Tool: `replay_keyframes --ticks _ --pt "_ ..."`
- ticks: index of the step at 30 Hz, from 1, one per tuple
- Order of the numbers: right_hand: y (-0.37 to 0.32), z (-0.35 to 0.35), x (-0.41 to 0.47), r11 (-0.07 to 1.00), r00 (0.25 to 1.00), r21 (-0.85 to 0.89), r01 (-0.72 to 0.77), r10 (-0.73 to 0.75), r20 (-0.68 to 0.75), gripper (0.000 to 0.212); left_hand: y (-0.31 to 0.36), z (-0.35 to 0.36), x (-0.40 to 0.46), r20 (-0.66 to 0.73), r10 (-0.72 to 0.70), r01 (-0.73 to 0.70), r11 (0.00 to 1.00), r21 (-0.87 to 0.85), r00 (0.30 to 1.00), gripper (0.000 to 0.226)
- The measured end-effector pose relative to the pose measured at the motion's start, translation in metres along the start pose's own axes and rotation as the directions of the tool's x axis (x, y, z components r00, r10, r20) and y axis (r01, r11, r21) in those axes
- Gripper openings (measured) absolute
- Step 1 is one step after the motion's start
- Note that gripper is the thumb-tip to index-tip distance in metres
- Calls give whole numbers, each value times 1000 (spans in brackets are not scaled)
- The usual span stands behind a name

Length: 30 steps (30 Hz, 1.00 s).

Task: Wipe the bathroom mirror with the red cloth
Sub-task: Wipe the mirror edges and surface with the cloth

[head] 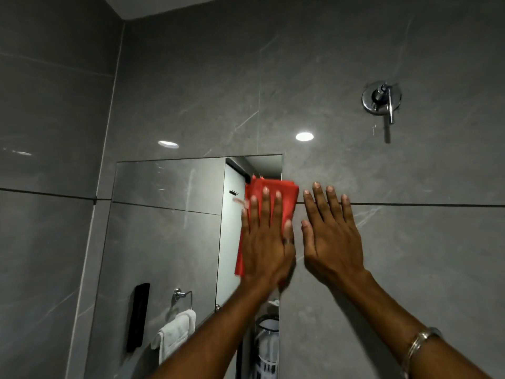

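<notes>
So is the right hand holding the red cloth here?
No, the left hand presses the red cloth flat at the mirror's right edge; the right hand lies bare on the wall tile.

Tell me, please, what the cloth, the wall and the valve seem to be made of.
Cloth: soft red fabric, maybe microfibre; it is folded in layers.
Wall: large grey glossy tiles, stone-look, likely ceramic; pale veins, grout lines and reflected lights show.
Valve: polished metal, probably chrome; its surface gleams like a mirror.

Both forearms are bare, with no sleeves visible. The left hand carries a dark ring on one finger. The right hand carries no ring; its wrist bears thin silver-coloured metal bangles, stacked closely together. Fingernails on both hands are short and unpainted.
</notes>
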State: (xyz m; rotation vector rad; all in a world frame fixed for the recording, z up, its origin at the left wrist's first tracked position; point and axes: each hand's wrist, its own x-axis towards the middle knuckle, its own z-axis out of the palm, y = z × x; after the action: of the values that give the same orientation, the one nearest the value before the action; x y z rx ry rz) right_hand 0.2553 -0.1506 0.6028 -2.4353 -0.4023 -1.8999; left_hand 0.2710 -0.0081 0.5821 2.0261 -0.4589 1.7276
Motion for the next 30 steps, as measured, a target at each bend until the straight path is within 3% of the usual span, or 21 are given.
replay_keyframes --ticks 5,9,19,30 --pt "-2 4 2 1000 1000 4 -21 21 -23 66 11 -20 110 -26 -76 77 996 34 997 64" --pt "-6 11 0 998 997 -52 -36 32 -65 68 12 -18 111 -56 -75 80 994 76 996 64" --pt "-19 17 -42 1000 997 -19 -12 11 -74 67 -2 4 -24 -74 -70 78 991 109 995 64" --pt "-29 48 -176 996 999 -79 29 -28 17 64 -21 22 -224 87 -107 92 983 160 990 68"
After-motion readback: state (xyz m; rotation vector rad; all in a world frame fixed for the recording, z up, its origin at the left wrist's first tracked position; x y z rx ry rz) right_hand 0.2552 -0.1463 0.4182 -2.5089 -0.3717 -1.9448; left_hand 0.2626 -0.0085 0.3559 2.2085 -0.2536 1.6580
